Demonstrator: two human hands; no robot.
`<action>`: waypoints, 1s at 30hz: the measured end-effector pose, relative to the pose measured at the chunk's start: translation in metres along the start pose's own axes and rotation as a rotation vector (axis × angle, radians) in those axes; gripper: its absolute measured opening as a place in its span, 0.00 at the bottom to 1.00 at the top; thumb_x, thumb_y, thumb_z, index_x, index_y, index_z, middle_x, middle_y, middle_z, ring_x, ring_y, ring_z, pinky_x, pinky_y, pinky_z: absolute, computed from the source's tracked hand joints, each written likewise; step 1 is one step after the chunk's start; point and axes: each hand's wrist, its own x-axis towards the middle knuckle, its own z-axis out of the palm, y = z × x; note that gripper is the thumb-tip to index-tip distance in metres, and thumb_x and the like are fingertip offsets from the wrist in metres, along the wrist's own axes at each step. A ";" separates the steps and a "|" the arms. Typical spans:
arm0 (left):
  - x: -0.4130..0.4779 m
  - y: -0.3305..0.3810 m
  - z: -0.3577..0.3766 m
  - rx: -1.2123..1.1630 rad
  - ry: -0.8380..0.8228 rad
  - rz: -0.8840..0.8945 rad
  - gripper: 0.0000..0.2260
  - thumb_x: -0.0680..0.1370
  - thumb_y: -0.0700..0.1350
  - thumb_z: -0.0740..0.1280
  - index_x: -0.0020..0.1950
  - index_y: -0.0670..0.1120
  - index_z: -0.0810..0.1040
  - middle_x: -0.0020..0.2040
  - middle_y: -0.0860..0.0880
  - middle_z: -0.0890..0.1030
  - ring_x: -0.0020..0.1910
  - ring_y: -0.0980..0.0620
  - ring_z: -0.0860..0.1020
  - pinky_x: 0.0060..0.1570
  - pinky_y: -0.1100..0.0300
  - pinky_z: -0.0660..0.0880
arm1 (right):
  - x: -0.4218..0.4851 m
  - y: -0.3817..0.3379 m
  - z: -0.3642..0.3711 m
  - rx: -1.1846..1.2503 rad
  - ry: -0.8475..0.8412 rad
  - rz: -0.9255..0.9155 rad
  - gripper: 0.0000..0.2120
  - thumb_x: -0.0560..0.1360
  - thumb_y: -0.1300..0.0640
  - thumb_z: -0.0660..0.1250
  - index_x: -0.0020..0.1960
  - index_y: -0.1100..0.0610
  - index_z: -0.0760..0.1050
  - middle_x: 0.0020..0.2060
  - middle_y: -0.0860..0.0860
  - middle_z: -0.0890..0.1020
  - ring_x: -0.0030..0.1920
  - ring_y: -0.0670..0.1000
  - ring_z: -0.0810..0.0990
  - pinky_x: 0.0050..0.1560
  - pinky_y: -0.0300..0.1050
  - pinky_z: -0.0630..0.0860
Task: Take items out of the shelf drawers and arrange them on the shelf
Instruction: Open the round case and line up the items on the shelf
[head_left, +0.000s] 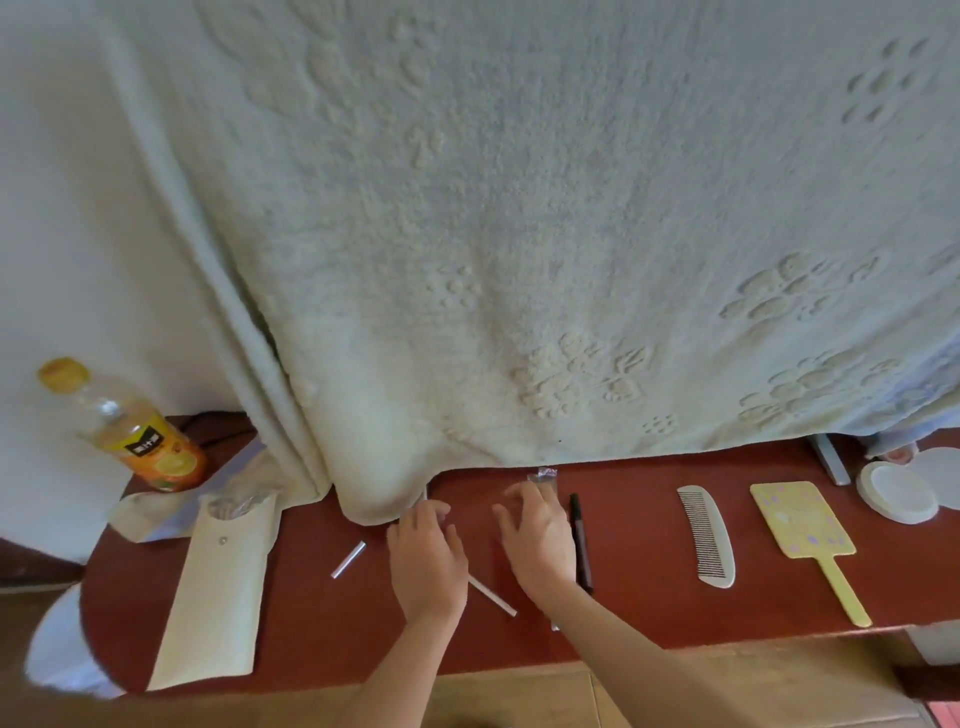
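Both hands are down on the reddish-brown wooden shelf (649, 597), side by side at its middle. The left hand (427, 558) lies palm down with fingers loosely curled, its fingertips at the hem of the pale embossed towel (519, 234) that hangs over the back; whether it pinches anything there, I cannot tell. The right hand (537, 538) is spread open, fingers splayed, nothing gripped, with a small crinkled clear wrapper (543, 475) just beyond its fingertips. Just right of that hand lies a dark slim pen (581, 540), running front to back. A thin white stick (493, 597) pokes out diagonally between the two wrists, and a second short white stick (348, 559) lies left of the left hand, apart from it. Further right, well apart from the hands, a white plastic comb (709, 538) lies flat, then a pale yellow hand mirror with a long handle (810, 535) beside it, and a round white lid or dish (896, 491) near the back edge. Off to the left, a long cream pouch with a snap button (218, 587) lies on the shelf, something clear showing at its open top. Behind it stands an orange juice bottle with a yellow cap (140, 436), tilted in this wide view.
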 end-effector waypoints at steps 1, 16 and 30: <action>0.001 -0.008 -0.007 0.011 0.026 -0.027 0.07 0.73 0.36 0.68 0.49 0.44 0.78 0.47 0.47 0.80 0.48 0.45 0.74 0.47 0.57 0.71 | -0.003 -0.007 0.007 -0.014 -0.036 -0.019 0.09 0.77 0.55 0.64 0.55 0.57 0.75 0.54 0.51 0.77 0.50 0.52 0.77 0.44 0.45 0.74; 0.017 -0.088 -0.063 0.093 -0.113 -0.157 0.10 0.75 0.43 0.68 0.56 0.49 0.77 0.54 0.48 0.76 0.54 0.48 0.73 0.47 0.61 0.70 | -0.028 -0.051 0.058 -0.359 -0.277 0.048 0.12 0.78 0.55 0.62 0.61 0.55 0.70 0.59 0.50 0.72 0.60 0.52 0.71 0.49 0.46 0.75; 0.020 -0.065 -0.048 -0.027 -0.289 0.011 0.12 0.74 0.31 0.57 0.42 0.48 0.67 0.46 0.49 0.76 0.44 0.51 0.75 0.38 0.64 0.62 | -0.028 -0.063 0.050 -0.174 -0.207 0.214 0.07 0.78 0.60 0.58 0.55 0.59 0.71 0.54 0.53 0.75 0.52 0.54 0.76 0.42 0.43 0.69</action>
